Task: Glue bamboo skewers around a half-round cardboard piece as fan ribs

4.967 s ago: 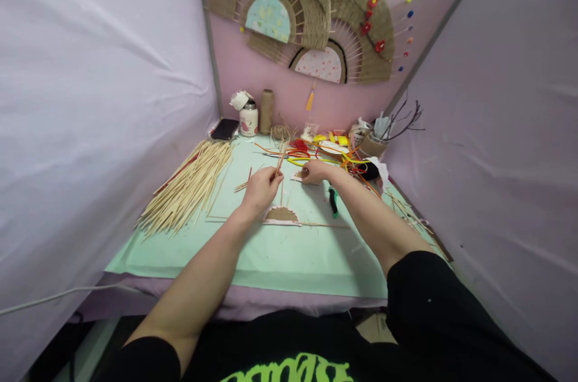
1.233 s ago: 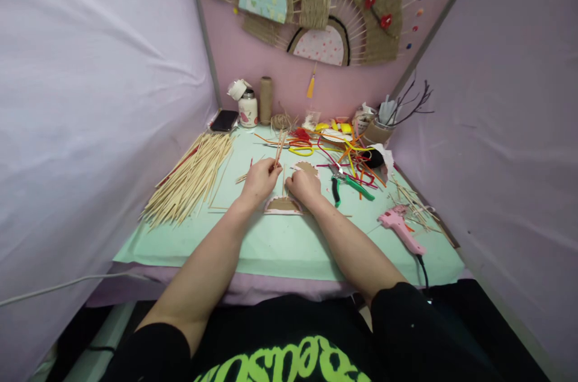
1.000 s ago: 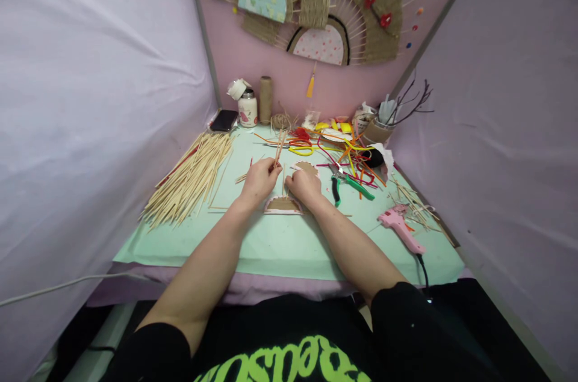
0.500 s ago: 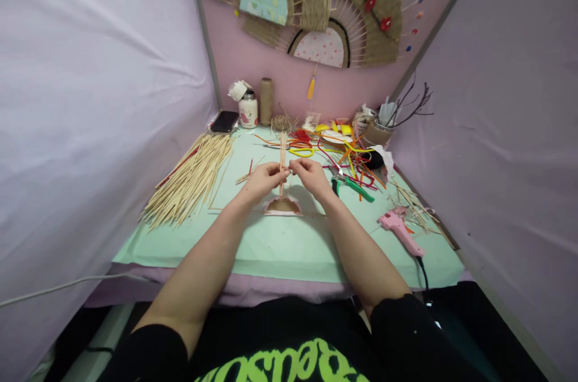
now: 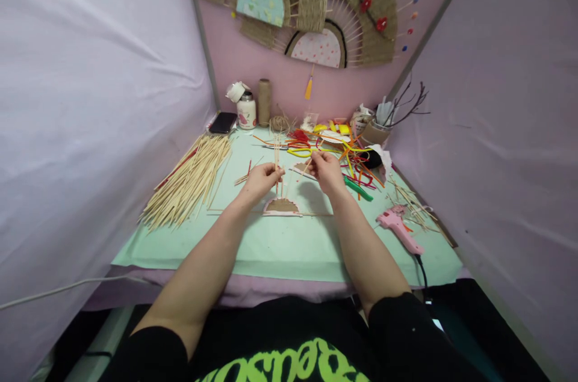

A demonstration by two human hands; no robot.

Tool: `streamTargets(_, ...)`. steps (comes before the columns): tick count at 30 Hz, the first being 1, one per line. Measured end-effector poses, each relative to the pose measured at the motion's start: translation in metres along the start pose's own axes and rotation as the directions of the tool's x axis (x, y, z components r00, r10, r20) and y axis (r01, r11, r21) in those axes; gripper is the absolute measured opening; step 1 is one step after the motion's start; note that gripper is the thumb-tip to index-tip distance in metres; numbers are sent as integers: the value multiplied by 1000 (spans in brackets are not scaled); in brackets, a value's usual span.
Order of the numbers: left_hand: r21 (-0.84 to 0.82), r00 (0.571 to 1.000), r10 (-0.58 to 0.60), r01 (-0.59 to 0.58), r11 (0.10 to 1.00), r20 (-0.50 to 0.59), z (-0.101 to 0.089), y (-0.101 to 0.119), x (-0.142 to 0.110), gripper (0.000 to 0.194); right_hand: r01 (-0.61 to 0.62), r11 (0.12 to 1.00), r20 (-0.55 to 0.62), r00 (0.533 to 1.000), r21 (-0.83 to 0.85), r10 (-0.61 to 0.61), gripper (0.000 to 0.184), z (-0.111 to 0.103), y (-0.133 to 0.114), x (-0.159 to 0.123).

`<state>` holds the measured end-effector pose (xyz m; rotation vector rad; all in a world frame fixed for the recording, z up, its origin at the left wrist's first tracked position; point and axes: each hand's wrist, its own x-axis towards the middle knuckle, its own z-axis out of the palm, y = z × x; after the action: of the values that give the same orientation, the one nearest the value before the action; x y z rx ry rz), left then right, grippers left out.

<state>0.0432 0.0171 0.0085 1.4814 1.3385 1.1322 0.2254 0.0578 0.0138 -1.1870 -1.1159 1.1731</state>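
My left hand (image 5: 261, 180) is closed on a small bunch of thin bamboo sticks (image 5: 277, 159) that stand upright above the table. My right hand (image 5: 327, 170) pinches a single bamboo stick (image 5: 307, 166), held a little to the right of the bunch. Below and between the hands a brown half-round card piece (image 5: 281, 206) with a pale edge lies on the green mat (image 5: 289, 243), with sticks laid across and under it. A second scalloped card piece (image 5: 300, 169) lies just beyond, partly hidden by my right hand.
A large heap of bamboo sticks (image 5: 192, 180) lies at the left. Coloured pipe cleaners (image 5: 334, 150), green-handled pliers (image 5: 357, 188) and a pink glue gun (image 5: 400, 228) lie at the right. A phone (image 5: 223, 123), jar (image 5: 246, 114) and twine spool (image 5: 264, 102) stand at the back.
My right hand left the card piece, rose to the bunch in my left hand, and has now drawn away to the right with one stick. My left hand kept its bunch upright.
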Motion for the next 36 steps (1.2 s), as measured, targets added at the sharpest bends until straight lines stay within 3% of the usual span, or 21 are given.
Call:
streamTargets(3,-1,998,13,-13,1000,-54,-1,0,2,27,-132,973,-15,991,-191,131,20,-11,3,6)
streamTargets(7,19,998,15,-14,1000,-58,-1,1,2,26,-173,932,-5,984,-318,180,15,-9,16,8)
streamTargets(13,47,998,15,-12,999,-53,-2,4,0,21,-123,868,-35,992,-481,121,54,6,29,3)
streamTargets(19,71,998,31,-27,997,-51,-2,3,0,23,15,670,33,999,-742,14,51,11,29,-4)
streamTargets(25,100,998,26,-21,995,-49,-3,3,1,22,17,625,53,998,-780,39,48,13,28,-5)
streamTargets(36,107,998,40,-35,994,-48,-3,3,1,22,98,491,86,995,-865,-47,40,12,28,-9)
